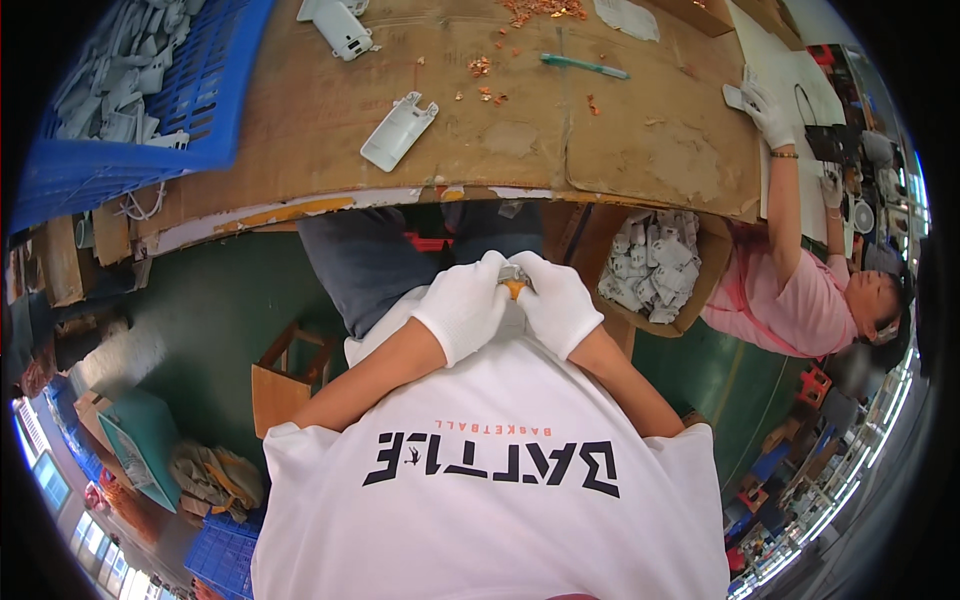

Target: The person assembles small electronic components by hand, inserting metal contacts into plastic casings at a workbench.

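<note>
My left hand (462, 308) and my right hand (557, 302), both in white knit gloves, meet in front of my shirt, just below the table's front edge. Between their fingertips they grip a small grey and orange-yellow piece (514, 286). The fingers cover most of it, so its kind cannot be made out. On the table beyond lies a light grey plastic housing (399, 131), closest to my hands among the parts there. A green pen (585, 66) rests farther back, with orange scraps (481, 67) near it.
A blue crate (190, 150) full of grey plastic parts stands at the left. More housings (338, 28) lie at the back of the cardboard-covered table (660, 150). A carton (700, 300) of parts is at the right, beside a person in pink (790, 300). A wooden stool (283, 385) stands left.
</note>
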